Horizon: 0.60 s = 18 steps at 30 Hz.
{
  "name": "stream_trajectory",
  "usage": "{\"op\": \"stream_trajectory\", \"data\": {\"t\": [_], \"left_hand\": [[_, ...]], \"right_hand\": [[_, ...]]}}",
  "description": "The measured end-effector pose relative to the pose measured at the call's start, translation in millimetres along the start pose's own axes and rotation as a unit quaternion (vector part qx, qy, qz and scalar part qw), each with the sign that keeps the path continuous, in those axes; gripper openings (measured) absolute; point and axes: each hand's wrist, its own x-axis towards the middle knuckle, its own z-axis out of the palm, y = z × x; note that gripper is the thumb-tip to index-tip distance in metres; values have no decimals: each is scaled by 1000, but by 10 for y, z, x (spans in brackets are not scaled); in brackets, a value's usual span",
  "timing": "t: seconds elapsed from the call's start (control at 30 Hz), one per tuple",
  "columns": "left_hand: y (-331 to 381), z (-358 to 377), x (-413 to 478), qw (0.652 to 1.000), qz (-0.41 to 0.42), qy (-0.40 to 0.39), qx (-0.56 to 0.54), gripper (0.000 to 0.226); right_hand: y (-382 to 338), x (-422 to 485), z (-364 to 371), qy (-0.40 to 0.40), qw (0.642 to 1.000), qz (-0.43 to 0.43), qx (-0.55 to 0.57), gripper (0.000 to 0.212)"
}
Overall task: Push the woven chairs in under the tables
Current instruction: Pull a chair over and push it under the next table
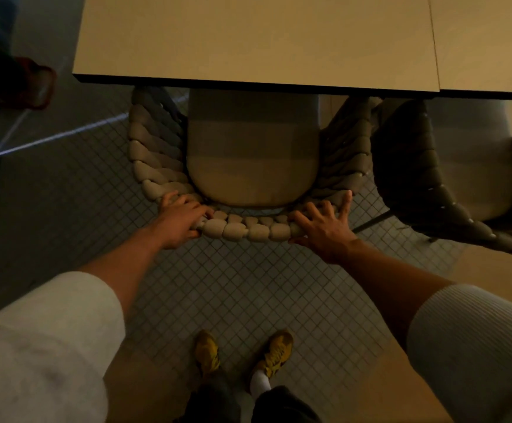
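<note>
— Where is the woven chair (245, 230)?

— Straight ahead of both hands. The front of its seat cushion (253, 166) is under the edge of the table (248, 41), and the braided back rim curves out toward the person.

— And the hold on it?

— The left hand (180, 219) grips the rim at the left of the curve, fingers curled over the top of the braid. The right hand (321, 227) holds the rim at the right of the curve. Its fingers are splayed over the top, the little finger is stretched forward, and the thumb is on the outer face. A bare stretch of braid lies between the two hands.

— What lies around them?

— Just beyond the right hand, further right, stands a second, darker chair (416, 166), partly under an adjoining table (486, 41). Below the hands is a small-tiled floor (248, 285), and behind them, nearer the body, a pair of yellow shoes (274, 351). Both forearms are bare, with pale sleeves (50, 315) pushed up.
</note>
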Motion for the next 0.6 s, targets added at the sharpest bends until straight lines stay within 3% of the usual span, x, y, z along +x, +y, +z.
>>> {"op": "stream_trajectory", "data": {"t": [0.47,0.6], "left_hand": [[-49,83,23,1000,7,10,-5,52],[-37,14,27,1000,9,-18,-16,56]], "right_hand": [[-37,31,6,-9,1000,18,-9,72],[-155,0,-39,-41,996,77,11,73]]}}
